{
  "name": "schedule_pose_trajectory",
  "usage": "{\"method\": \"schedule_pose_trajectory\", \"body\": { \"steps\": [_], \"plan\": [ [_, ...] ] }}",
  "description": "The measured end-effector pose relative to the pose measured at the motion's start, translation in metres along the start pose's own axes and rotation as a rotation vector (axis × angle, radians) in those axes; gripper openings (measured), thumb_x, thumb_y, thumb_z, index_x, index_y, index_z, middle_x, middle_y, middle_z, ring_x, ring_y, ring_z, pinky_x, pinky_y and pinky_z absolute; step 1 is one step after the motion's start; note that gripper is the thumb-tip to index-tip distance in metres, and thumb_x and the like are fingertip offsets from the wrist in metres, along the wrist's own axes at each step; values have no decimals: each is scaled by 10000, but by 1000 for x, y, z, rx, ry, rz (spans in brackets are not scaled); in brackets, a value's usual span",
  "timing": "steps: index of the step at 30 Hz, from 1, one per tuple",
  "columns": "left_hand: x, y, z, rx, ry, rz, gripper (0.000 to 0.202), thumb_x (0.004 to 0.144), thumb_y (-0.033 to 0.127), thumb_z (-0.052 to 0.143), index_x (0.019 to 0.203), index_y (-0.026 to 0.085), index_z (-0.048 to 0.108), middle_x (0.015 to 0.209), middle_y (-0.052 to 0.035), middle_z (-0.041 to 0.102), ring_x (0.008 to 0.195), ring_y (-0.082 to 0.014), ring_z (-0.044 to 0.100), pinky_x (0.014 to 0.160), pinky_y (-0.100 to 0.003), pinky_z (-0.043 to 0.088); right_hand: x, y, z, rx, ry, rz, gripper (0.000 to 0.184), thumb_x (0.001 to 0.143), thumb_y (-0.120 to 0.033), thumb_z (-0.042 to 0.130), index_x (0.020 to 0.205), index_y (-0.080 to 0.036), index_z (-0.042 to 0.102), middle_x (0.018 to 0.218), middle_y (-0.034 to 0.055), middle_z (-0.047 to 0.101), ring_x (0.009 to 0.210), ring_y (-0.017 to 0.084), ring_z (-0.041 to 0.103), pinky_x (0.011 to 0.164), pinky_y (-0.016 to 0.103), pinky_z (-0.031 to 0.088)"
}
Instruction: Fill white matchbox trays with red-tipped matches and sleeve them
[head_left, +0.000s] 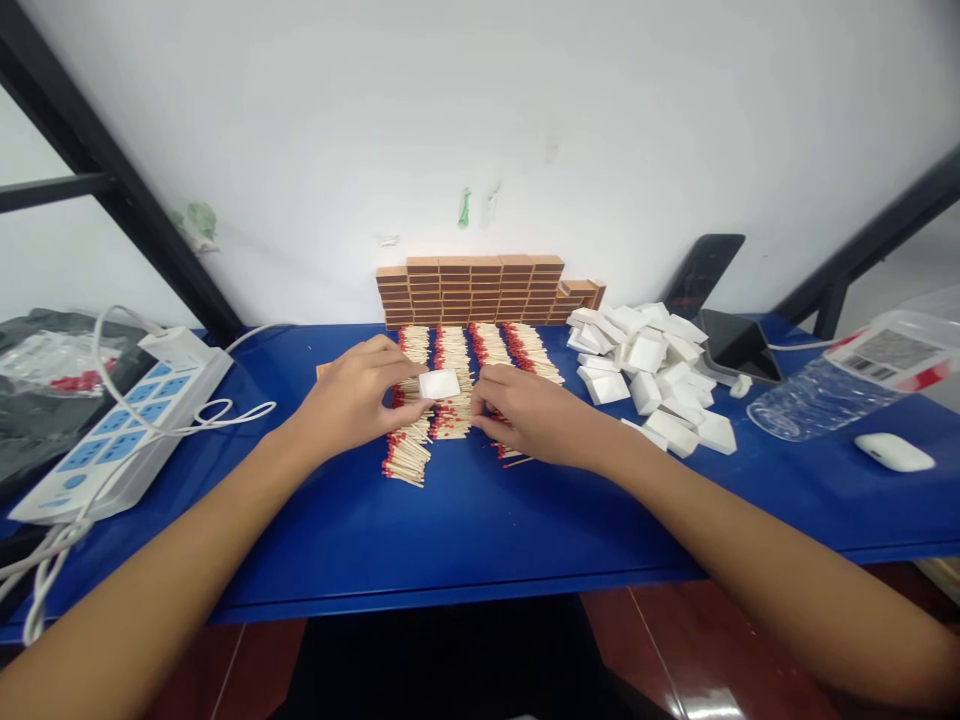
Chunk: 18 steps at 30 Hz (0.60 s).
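Between the thumb and fingers of my left hand (358, 392) is a small white matchbox tray (439, 384), held above the rows of matches. My right hand (536, 415) is closed, its fingers curled down at the red-headed matches (452, 425) just right of the tray. What its fingertips hold, if anything, is hidden. Loose matches lie in several columns, partly covered by both hands. A heap of white matchbox trays (651, 362) lies to the right of my right hand. Behind the matches, matchbox sleeves (471, 290) with brown sides are stacked against the wall.
A white power strip (124, 430) with cables lies at the left, beside a dark plastic bag (67, 390). Towards the right are a phone (705, 275) on a stand, a clear plastic bottle (832, 385) on its side and a white earbud case (894, 452).
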<state>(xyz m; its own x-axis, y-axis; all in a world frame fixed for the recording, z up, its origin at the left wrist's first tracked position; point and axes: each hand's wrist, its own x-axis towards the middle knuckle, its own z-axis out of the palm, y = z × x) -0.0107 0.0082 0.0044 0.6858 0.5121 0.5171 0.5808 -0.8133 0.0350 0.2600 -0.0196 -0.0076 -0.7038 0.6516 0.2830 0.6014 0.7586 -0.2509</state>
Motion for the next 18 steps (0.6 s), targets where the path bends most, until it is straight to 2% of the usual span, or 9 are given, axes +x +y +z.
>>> {"method": "schedule_pose_trajectory", "body": {
  "steps": [12,18],
  "plan": [
    [0,3,-1,-31,10,-4,309,908,341,725,1169,180,760,906,-65,750,931,-237,633,819,-356,531,1,-3,-4,36,97,-17,69,970,-170,589,905,-174,610,908,55,598,777,166,536,708,289,423],
    [0,8,1,-51,-13,-4,307,916,356,728,1172,189,760,944,-70,758,938,-239,636,812,-358,533,2,-2,-8,76,103,22,55,969,-183,593,915,-184,607,903,56,619,828,181,569,735,294,435]
  ]
}}
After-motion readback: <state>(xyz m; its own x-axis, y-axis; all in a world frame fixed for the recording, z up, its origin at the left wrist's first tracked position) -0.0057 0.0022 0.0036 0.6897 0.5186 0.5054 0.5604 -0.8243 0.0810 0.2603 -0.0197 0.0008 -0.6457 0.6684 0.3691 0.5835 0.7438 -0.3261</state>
